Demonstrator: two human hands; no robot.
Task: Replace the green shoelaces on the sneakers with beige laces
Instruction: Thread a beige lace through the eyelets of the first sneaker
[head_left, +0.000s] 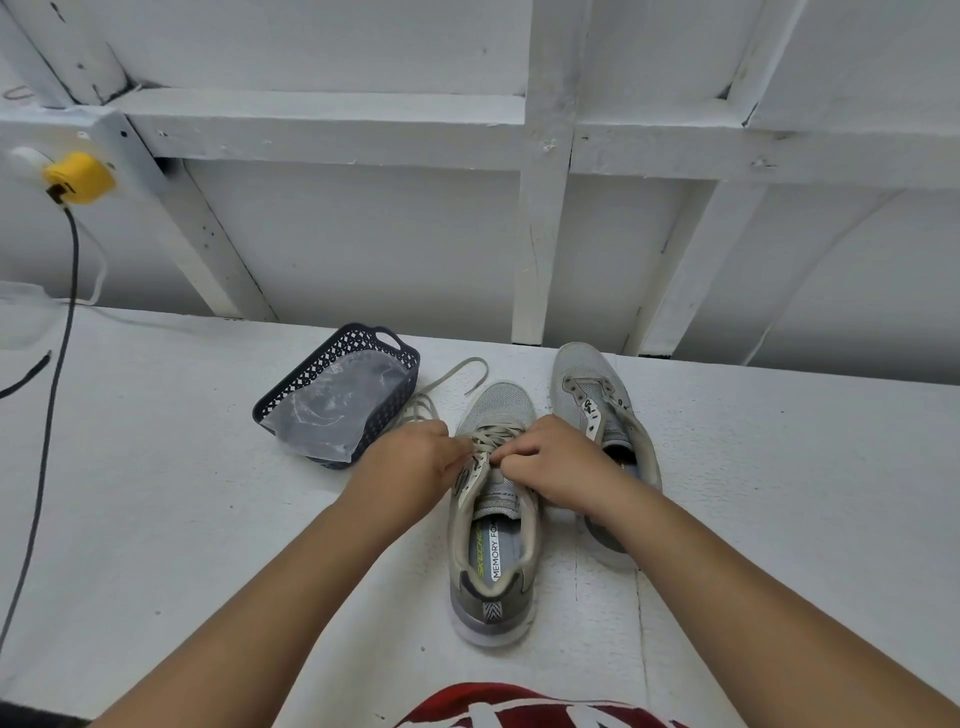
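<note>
A white painted work surface (182, 493) meets a white wall (363, 234) framed with wooden studs (545, 208).

Grey sneakers (493, 519); beige lace (488, 441); basket (374, 358) navy, seemingly

The white painted desk (208, 519) carries two grey sneakers side by side: the near sneaker (491, 519) stands with its heel toward the person, and the far sneaker (602, 415) lies just right of it, without laces. Left of them stands a dark basket (332, 379) with a clear plastic bag (337, 410) inside, and a beige lace (457, 376) trails on the desk between basket and near sneaker. A black cable (44, 452) runs over the left part of the desk.
</note>
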